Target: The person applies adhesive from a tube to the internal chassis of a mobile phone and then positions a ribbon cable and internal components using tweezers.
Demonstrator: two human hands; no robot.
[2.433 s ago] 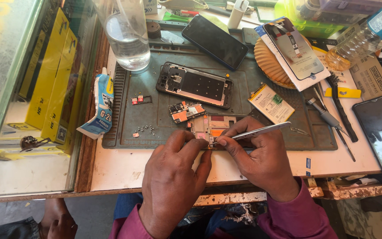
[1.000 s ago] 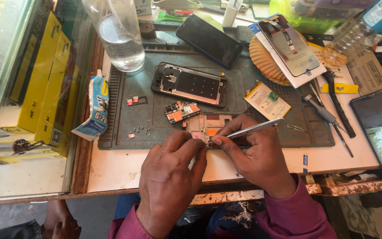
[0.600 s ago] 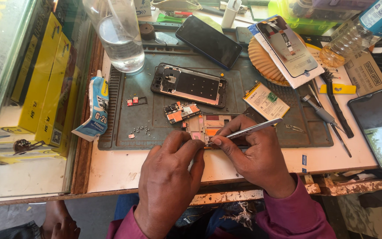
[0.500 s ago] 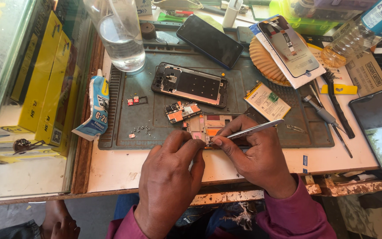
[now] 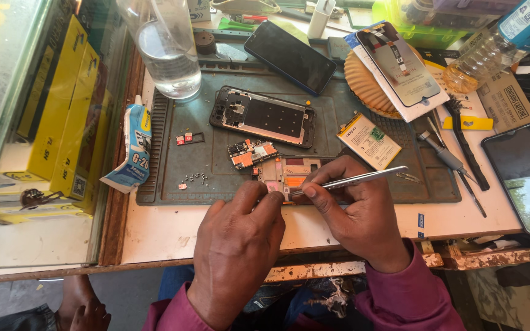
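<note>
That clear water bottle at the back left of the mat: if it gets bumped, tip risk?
The bottle looks tall and narrow, so probably tippy. The water in its lower part likely steadies it somewhat. Smooth clear plastic may be slippery, and the opened phone lies close beside it.

Two hands (image 5: 289, 230), one tweezers (image 5: 351, 180), two circuit boards (image 5: 251, 153) (one under the fingers), one battery (image 5: 368, 140).

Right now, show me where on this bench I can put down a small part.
Bare mat lies between the card trays and the loose screws. The pale table strip in front of the mat, beside the left hand, is free too. The far right is crowded: battery, screwdrivers, dark phone. The right hand grips tweezers.
</note>
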